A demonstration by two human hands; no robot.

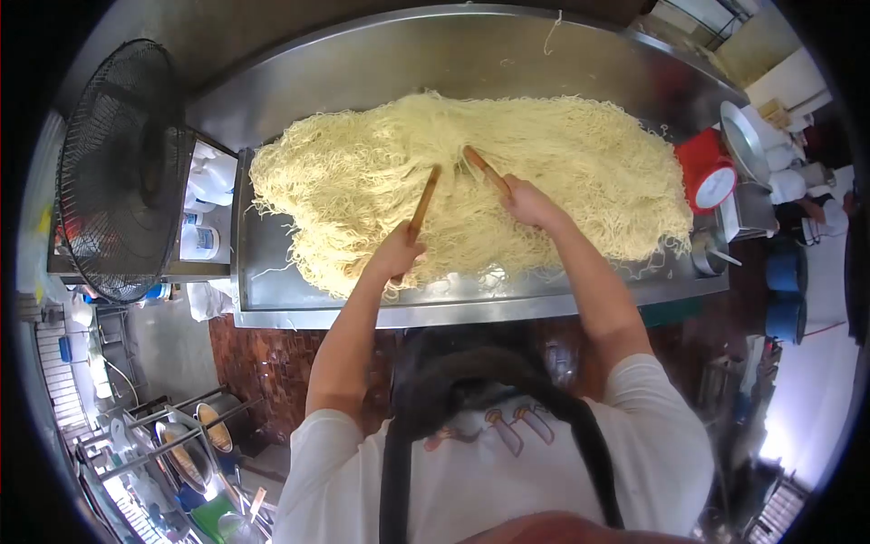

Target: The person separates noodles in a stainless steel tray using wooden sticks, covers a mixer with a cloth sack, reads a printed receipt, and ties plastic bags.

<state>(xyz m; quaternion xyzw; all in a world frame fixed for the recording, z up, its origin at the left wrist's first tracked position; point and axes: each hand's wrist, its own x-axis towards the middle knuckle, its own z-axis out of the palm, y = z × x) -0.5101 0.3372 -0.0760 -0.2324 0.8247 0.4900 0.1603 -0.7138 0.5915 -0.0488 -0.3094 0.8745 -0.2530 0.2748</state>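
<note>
A wide heap of pale yellow noodles [580, 172] covers most of a metal tray table [317, 317]. My left hand [396, 253] is closed around a wooden stick [424, 204], whose upper end lies over the middle of the heap. In my right hand [530, 201] is a second wooden stick [488, 170], slanting up and left. The tips of both sticks are close together but apart, at the noodles' centre. Whether the tips are sunk into the noodles is hard to tell.
A large black fan [122, 172] stands at the left. Beyond the right end of the noodles are a red scale [702, 168] and a metal pot [707, 254] with a handle. White tubs [199, 241] sit on a shelf beside the fan.
</note>
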